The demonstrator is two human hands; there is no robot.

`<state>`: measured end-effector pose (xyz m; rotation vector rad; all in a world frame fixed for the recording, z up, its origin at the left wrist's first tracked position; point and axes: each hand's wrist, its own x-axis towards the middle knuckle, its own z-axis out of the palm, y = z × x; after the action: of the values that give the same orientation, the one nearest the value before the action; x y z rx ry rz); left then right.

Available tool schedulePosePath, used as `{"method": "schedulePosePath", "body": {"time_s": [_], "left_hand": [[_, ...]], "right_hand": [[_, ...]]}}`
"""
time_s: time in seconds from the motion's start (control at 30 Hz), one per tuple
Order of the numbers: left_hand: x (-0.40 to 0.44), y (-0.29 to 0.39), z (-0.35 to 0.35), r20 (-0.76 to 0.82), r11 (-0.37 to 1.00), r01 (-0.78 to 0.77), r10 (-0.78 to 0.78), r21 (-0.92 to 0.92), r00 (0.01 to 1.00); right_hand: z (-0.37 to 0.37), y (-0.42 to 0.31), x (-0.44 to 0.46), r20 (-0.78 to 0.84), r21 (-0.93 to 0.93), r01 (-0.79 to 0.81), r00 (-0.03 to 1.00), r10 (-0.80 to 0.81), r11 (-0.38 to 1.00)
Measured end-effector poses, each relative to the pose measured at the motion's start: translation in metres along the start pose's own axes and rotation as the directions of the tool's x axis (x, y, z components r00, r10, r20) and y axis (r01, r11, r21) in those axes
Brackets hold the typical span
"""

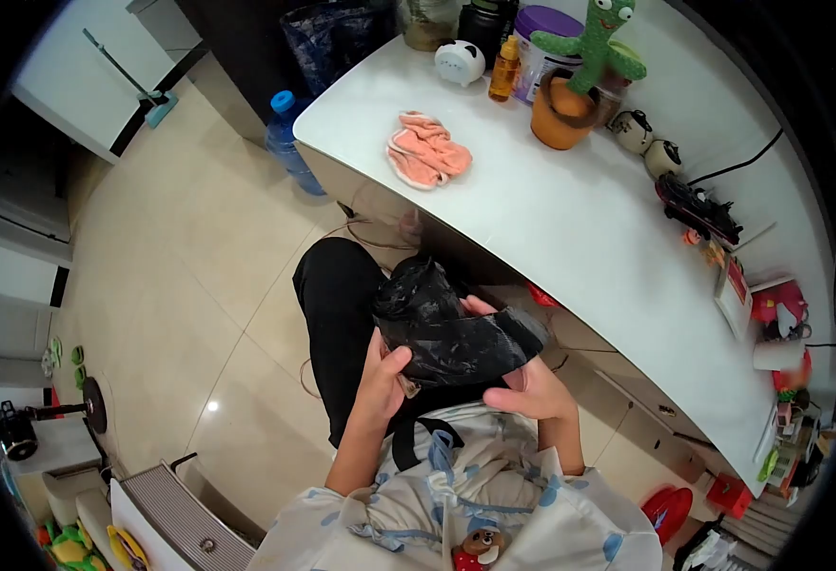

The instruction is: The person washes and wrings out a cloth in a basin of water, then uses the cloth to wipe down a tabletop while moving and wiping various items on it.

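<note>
A roll of black plastic garbage bags (427, 324) is held over my lap, its flat loose end pointing right. My left hand (383, 379) grips the roll's lower left side, with the thumb on top and the other fingers hidden beneath. At the loose end, my right hand (532, 388) has its fingers behind the plastic, tips showing at the upper edge, and its thumb below the strip. On the white table (551, 224) lies a crumpled pink cloth (427, 152), beyond both hands.
Along the table's back stand a cactus toy in an orange pot (562, 109), an amber bottle (503, 71) and a panda-faced object (460, 63). A large blue water bottle (291, 143) stands by the table's left end. A ridged grey bench (175, 523) is at lower left.
</note>
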<state>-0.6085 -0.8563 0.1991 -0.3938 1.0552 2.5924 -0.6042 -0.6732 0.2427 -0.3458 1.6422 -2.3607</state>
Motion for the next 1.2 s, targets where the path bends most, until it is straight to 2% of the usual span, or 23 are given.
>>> {"method": "schedulePosePath", "body": {"time_s": [0.1, 0.13, 0.23, 0.37, 0.43, 0.47, 0.5, 0.53, 0.57, 0.6, 0.67, 0.7, 0.77, 0.8, 0.83, 0.87, 0.9, 0.97, 1.0, 1.03, 1.1, 1.17, 1.2], "left_hand": [[0.001, -0.006, 0.000, 0.024, 0.989, -0.088, 0.085, 0.119, 0.996], [0.002, -0.008, -0.001, 0.040, 0.971, -0.143, 0.138, 0.191, 0.990], [0.001, -0.016, -0.021, 0.158, 0.990, -0.092, 0.074, 0.111, 0.985], [0.003, -0.018, -0.036, 0.306, 0.972, -0.080, 0.009, 0.222, 0.952], [0.006, -0.025, -0.046, 0.348, 0.968, -0.096, 0.010, 0.231, 0.937], [0.007, -0.027, -0.050, 0.352, 0.968, -0.099, 0.012, 0.231, 0.936], [0.008, -0.025, -0.049, 0.395, 0.842, -0.223, 0.013, 0.491, 0.918], [0.010, -0.023, -0.047, 0.438, 0.633, -0.339, 0.000, 0.696, 0.899], [0.012, -0.021, -0.044, 0.444, 0.631, -0.346, 0.002, 0.694, 0.896], [0.013, -0.021, -0.037, 0.462, 0.805, -0.226, -0.066, 0.548, 0.884], [0.014, -0.021, -0.022, 0.535, 0.978, 0.088, -0.179, 0.191, 0.826], [0.014, -0.021, -0.013, 0.584, 0.965, 0.262, -0.215, 0.005, 0.783], [0.016, -0.015, 0.001, 0.696, 0.749, 0.579, -0.228, -0.322, 0.681], [0.014, -0.009, 0.006, 0.698, 0.750, 0.577, -0.223, -0.323, 0.680], [0.013, -0.001, 0.011, 0.511, 0.959, 0.282, -0.230, -0.026, 0.828], [0.015, 0.007, 0.014, 0.330, 0.939, -0.004, -0.117, 0.344, 0.937], [0.027, 0.012, 0.012, 0.158, 0.964, 0.097, -0.139, 0.248, 0.978], [0.044, 0.035, 0.013, 0.257, 0.758, -0.235, 0.092, 0.609, 0.962], [0.052, 0.051, 0.020, 0.392, 0.996, -0.004, 0.039, -0.090, 0.919], [0.062, 0.070, 0.026, 0.521, 0.645, 0.343, 0.101, -0.683, 0.848], [0.094, 0.102, 0.029, 0.736, 0.512, 0.568, 0.210, -0.644, 0.644], [0.117, 0.135, 0.042, 0.606, 0.576, 0.372, 0.288, -0.728, 0.741], [0.129, 0.151, 0.048, 0.587, 0.579, 0.349, 0.293, -0.737, 0.755]], "right_hand": [[-0.003, -0.003, 0.005, -0.089, -0.062, 0.060, 0.994, -0.065, 0.996], [0.001, -0.003, 0.008, -0.250, -0.105, 0.059, 0.965, -0.083, 0.993], [-0.002, 0.013, 0.004, -0.410, -0.058, 0.025, 0.911, -0.047, 0.998], [0.012, 0.015, 0.004, -0.451, 0.085, -0.043, 0.889, 0.077, 0.995], [0.013, 0.018, 0.006, -0.478, -0.048, -0.065, 0.878, 0.034, 0.997], [0.013, 0.018, 0.014, -0.374, -0.034, 0.040, 0.926, -0.049, 0.999], [0.012, 0.017, 0.021, -0.268, -0.008, 0.141, 0.953, -0.138, 0.990], [0.011, 0.015, 0.021, -0.264, 0.122, 0.107, 0.962, -0.072, 0.987], [0.011, 0.013, 0.021, -0.250, 0.249, 0.073, 0.968, -0.009, 0.966], [0.007, 0.016, 0.023, -0.250, 0.246, 0.079, 0.968, -0.015, 0.966], [-0.003, 0.027, 0.029, -0.295, -0.015, 0.042, 0.955, -0.045, 0.999], [0.003, 0.017, 0.031, -0.354, -0.082, -0.025, 0.935, -0.006, 0.996], [-0.007, 0.023, 0.047, -0.333, -0.427, 0.061, 0.917, -0.219, 0.902], [-0.011, 0.016, 0.055, -0.291, -0.554, 0.030, 0.929, -0.227, 0.832], [-0.016, 0.007, 0.065, -0.249, -0.670, 0.004, 0.941, -0.230, 0.742], [-0.021, -0.001, 0.080, -0.207, -0.725, 0.051, 0.935, -0.288, 0.687], [-0.031, -0.001, 0.097, -0.230, -0.684, 0.063, 0.927, -0.296, 0.727], [-0.050, -0.007, 0.142, -0.296, -0.723, 0.090, 0.855, -0.425, 0.685], [-0.057, -0.008, 0.166, -0.243, -0.822, 0.119, 0.812, -0.531, 0.557], [-0.061, -0.005, 0.189, -0.234, -0.824, 0.129, 0.808, -0.540, 0.551], [-0.063, 0.010, 0.227, 0.143, -0.989, 0.140, 0.832, -0.536, -0.047], [-0.066, 0.031, 0.249, 0.386, -0.922, 0.358, 0.839, -0.383, -0.144], [-0.072, 0.055, 0.261, 0.427, -0.904, 0.357, 0.800, -0.422, -0.238]]}}
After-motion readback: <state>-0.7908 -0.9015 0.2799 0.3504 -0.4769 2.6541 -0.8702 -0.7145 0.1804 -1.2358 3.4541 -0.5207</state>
